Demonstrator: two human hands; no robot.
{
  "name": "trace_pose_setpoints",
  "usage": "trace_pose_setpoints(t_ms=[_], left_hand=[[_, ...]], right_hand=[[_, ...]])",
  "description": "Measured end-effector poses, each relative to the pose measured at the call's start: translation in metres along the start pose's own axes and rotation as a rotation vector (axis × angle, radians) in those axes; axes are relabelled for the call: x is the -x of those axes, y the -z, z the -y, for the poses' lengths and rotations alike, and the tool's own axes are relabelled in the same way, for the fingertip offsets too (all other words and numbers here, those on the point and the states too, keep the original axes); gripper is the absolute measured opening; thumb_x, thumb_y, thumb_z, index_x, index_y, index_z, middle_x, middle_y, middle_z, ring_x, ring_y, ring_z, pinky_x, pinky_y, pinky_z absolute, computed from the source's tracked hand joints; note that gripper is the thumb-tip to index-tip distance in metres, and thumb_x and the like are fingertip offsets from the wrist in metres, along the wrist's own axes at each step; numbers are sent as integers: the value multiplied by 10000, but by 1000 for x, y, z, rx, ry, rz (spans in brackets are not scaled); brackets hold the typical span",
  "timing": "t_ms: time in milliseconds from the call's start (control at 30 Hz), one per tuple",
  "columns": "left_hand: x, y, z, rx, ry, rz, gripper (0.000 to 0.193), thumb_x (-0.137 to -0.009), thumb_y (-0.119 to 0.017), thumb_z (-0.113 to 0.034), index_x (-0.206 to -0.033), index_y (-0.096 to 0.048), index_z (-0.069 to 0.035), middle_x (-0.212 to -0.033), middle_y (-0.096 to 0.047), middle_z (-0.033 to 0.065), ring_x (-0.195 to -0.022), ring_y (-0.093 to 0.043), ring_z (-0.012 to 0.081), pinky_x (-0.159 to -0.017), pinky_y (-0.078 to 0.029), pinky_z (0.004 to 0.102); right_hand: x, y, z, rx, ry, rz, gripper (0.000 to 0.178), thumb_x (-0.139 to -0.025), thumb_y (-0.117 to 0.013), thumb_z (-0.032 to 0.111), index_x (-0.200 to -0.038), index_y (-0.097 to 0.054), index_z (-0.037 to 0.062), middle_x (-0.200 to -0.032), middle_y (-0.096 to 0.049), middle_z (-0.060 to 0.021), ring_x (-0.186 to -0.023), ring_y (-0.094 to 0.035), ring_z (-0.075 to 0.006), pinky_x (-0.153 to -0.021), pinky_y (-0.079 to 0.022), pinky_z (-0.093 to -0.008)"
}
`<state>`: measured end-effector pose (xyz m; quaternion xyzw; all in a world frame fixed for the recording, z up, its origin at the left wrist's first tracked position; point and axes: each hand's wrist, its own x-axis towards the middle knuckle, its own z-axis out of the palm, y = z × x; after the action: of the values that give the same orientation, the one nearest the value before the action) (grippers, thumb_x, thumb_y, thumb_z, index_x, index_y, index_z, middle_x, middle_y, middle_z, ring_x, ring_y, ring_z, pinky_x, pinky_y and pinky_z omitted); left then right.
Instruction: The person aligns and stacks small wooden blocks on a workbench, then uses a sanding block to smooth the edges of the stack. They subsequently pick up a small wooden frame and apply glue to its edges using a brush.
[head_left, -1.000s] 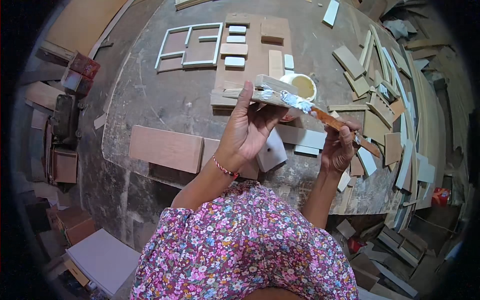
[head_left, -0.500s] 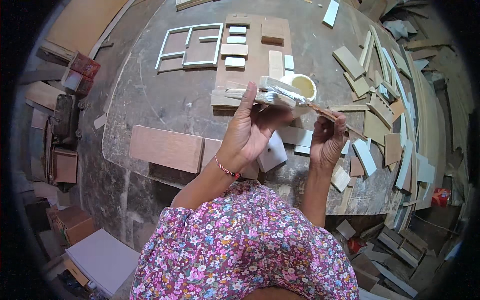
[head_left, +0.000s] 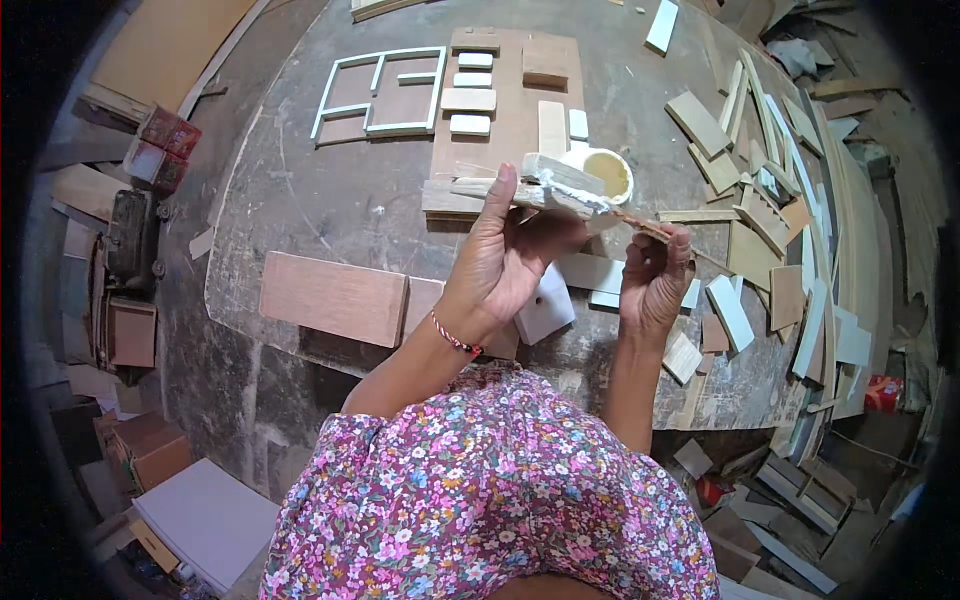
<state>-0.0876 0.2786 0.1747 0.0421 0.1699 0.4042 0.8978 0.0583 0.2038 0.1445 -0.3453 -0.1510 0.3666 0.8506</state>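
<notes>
Fingers (head_left: 505,200) gripping whitewashed wood block (head_left: 562,186), thin brush (head_left: 650,228) (bristles hidden)

Wearer: floral dress, bare forearms.
Short-sleeved floral garment (head_left: 490,490), pink, purple and white blooms with green leaves. Thin red-and-white beaded bracelet (head_left: 455,340) on left wrist. No gloves.

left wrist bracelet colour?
Red with white, a thin bracelet on the left hand wrist; head view.
</notes>
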Motion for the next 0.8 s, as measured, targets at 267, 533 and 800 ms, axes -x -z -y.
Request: trace_pose_setpoints(t_ms=[267, 533, 800], left_hand=[[0, 3, 2, 57, 33, 21, 492, -820, -596, -326, -1099, -443, 49, -1098, -502, 192, -1051, -510, 290, -916, -469, 403], [1, 4, 2, 22, 13, 17, 491, -808, -610, -327, -1095, -444, 35, -1084, -512, 183, -1019, -526, 284, -902, -478, 393], [3, 3, 3, -173, -120, -107, 354, -812, -612, -333, -903, -541, 2, -883, -579, 99, -850, -572, 185, -820, -495, 341]], right_hand=[[-2, -4, -5, 51, 19, -49, 247, -758, -685, 247, -829, -573, 39, -752, -617, -65, -619, -608, -153, -543, -525, -267], [3, 1, -8, 20, 4, -19, 256, -757, -686, 232, -833, -540, 36, -761, -609, -80, -628, -608, -171, -557, -526, -273], [6, 6, 3, -51, 79, 125, 173, -772, -628, 62, -879, -500, 16, -891, -583, -141, -780, -614, -201, -677, -572, -338]])
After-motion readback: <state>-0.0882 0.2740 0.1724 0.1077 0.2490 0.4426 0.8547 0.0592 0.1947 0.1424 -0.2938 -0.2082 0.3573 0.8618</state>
